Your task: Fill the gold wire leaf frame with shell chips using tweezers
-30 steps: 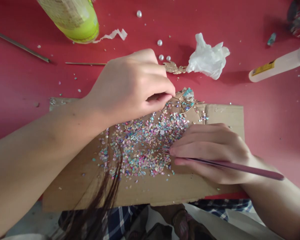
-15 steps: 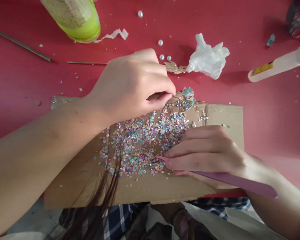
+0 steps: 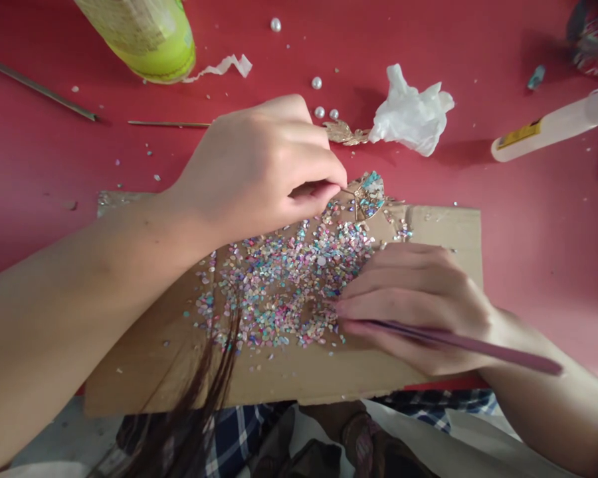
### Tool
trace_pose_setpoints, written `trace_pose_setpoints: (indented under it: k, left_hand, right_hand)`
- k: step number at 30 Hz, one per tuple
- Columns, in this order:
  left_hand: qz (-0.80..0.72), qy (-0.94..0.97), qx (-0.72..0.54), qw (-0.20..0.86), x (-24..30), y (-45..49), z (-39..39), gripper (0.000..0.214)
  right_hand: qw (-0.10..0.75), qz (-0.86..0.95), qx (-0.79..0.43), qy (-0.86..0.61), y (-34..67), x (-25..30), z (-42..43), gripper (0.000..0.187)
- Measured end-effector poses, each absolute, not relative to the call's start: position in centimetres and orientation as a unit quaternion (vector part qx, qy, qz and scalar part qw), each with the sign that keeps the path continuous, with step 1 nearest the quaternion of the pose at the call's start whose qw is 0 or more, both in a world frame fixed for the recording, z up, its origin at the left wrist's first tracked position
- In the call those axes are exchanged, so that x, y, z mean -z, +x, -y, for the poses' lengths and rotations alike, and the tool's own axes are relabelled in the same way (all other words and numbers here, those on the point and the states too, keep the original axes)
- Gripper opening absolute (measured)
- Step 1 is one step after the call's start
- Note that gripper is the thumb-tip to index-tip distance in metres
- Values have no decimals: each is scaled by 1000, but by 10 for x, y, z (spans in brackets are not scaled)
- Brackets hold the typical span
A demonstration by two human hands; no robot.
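Observation:
My left hand [image 3: 264, 169] is closed in a pinch on the thin stem of a small gold fan-shaped ornament [image 3: 369, 194] partly filled with coloured chips. It rests at the far edge of a brown cardboard sheet [image 3: 443, 226]. A heap of small pastel shell chips [image 3: 289, 279] covers the middle of the cardboard. My right hand [image 3: 418, 302] is closed round a slim pink tool [image 3: 478, 345], its tip among the chips at the heap's right side.
On the red table: a yellow-green bottle [image 3: 149, 40], crumpled white tissue [image 3: 409, 113], a white glue tube [image 3: 553, 126], loose pearls [image 3: 317, 83], a gold leaf piece [image 3: 346, 134], thin sticks [image 3: 40, 89]. Strands of hair [image 3: 204, 392] hang in front.
My right hand shifted slightly among the chips, and the pink tool swung back to a flatter angle. My left hand kept its pinch on the ornament.

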State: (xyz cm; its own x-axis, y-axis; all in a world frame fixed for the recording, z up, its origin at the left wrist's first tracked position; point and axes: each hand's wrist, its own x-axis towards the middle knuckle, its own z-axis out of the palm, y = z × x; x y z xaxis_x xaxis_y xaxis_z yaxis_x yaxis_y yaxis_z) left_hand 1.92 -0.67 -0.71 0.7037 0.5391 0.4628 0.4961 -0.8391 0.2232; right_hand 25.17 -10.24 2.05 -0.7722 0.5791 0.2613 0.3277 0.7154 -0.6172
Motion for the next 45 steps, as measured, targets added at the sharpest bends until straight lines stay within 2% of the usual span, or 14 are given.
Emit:
trace_pose_setpoints:
  k: [3, 8, 12, 17, 23, 28, 33, 45]
  left_hand:
    - [-279, 924, -260, 37, 7, 19, 7, 28]
    - [-283, 923, -258, 39, 6, 19, 8, 30]
    - [-293, 923, -245, 44, 5, 19, 7, 32]
    - [-285, 924, -253, 41, 5, 20, 8, 35]
    - [-289, 924, -246, 42, 5, 20, 7, 31]
    - [-282, 924, -253, 43, 6, 19, 7, 31]
    - [-278, 928, -245, 48, 8, 18, 6, 35]
    - [-259, 925, -274, 43, 9, 18, 6, 33]
  right_hand:
    - [258, 876, -288, -288, 252, -21, 103, 7]
    - [230, 894, -298, -243, 252, -21, 102, 6]
    - [237, 882, -293, -283, 252, -22, 101, 7]
    - [215, 896, -322, -216, 252, -20, 102, 8]
    - [242, 882, -293, -278, 254, -21, 101, 2]
    - [207, 909, -272, -238, 253, -20, 102, 14]
    - [241, 898, -243, -275, 252, -23, 103, 2]
    - [245, 899, -227, -282, 253, -23, 102, 4]
